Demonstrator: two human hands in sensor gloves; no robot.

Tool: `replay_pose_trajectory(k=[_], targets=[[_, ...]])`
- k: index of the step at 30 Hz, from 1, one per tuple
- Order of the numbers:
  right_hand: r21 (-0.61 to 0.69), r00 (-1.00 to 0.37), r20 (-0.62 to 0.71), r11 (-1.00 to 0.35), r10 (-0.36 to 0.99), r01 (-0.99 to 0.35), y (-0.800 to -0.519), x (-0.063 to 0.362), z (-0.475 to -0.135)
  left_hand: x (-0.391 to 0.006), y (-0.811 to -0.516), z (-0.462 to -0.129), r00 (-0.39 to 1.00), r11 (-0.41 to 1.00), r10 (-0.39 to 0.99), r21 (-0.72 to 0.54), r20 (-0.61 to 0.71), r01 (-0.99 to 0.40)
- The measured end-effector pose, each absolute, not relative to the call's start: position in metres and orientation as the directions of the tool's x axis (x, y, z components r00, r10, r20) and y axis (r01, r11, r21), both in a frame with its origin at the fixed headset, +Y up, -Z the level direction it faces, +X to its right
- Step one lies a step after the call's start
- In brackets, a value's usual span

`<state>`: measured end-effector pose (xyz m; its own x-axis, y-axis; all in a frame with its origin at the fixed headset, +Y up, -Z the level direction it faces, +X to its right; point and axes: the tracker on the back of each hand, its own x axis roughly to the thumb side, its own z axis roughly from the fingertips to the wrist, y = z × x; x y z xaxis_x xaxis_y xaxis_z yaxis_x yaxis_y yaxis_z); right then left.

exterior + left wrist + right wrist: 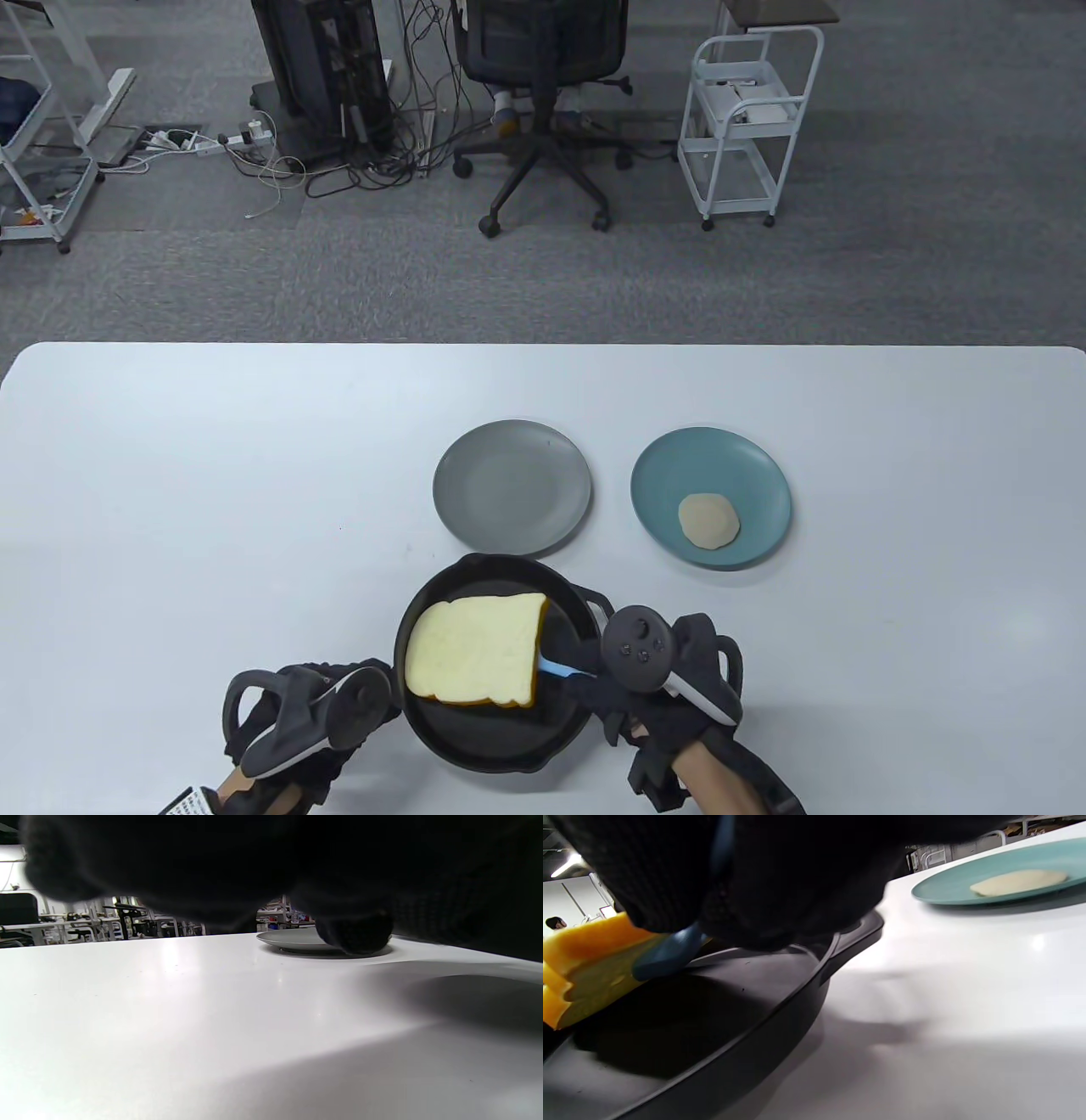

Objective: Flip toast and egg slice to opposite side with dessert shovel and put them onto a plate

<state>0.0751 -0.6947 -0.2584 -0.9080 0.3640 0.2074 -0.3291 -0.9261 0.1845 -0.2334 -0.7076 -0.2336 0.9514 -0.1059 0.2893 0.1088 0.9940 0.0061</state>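
the toast (pixel 475 652) is sitting lifted over the pan (pixel 475 747), tilted on the blue shovel (pixel 564 671), which is slipping under its right edge. it is looking light, thick and spongy, likely to bend or slide off a narrow blade, so the shovel probably needs to go well under the middle before turning it. the egg (pixel 709 520) is lying flat on the teal plate (pixel 670 475), thin and floppy in appearance, best taken from beneath too. the grey plate (pixel 475 509) is standing bare just beyond the pan. the right hand (pixel 670 679) is gripping the shovel handle, fingers wrapped round it, wrist low by the pan's right rim. the left hand (pixel 305 713) is resting at the pan's left side; whether its fingers are curling on the handle cannot be told. all is standing on the white worktop (pixel 212 509).
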Motion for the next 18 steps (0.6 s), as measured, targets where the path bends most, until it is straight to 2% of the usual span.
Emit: replay_pose_trajectory(k=[6,11,15,18], targets=[[0.278,-0.877,0.193,-0.882,0.439,-0.38,-0.706,0.076,-0.263,-0.234,-0.708,-0.235,0.942,0.992,-0.117,-0.006,0.315,0.125],[0.291,-0.846,0.155,-0.842,0.51,-0.455,-0.711,0.082,-0.268,-0.239,-0.709,-0.24,0.949,0.995,-0.075,-0.041,0.305,0.091],[0.209,-0.816,0.102,-0.814,0.569,-0.541,-0.706,0.096,-0.27,-0.244,-0.71,-0.243,0.957,0.995,-0.048,-0.067,0.285,0.07],[0.019,-0.845,0.111,-0.851,0.523,-0.525,-0.694,0.104,-0.264,-0.246,-0.71,-0.244,0.959,0.995,-0.044,-0.077,0.279,0.068]])
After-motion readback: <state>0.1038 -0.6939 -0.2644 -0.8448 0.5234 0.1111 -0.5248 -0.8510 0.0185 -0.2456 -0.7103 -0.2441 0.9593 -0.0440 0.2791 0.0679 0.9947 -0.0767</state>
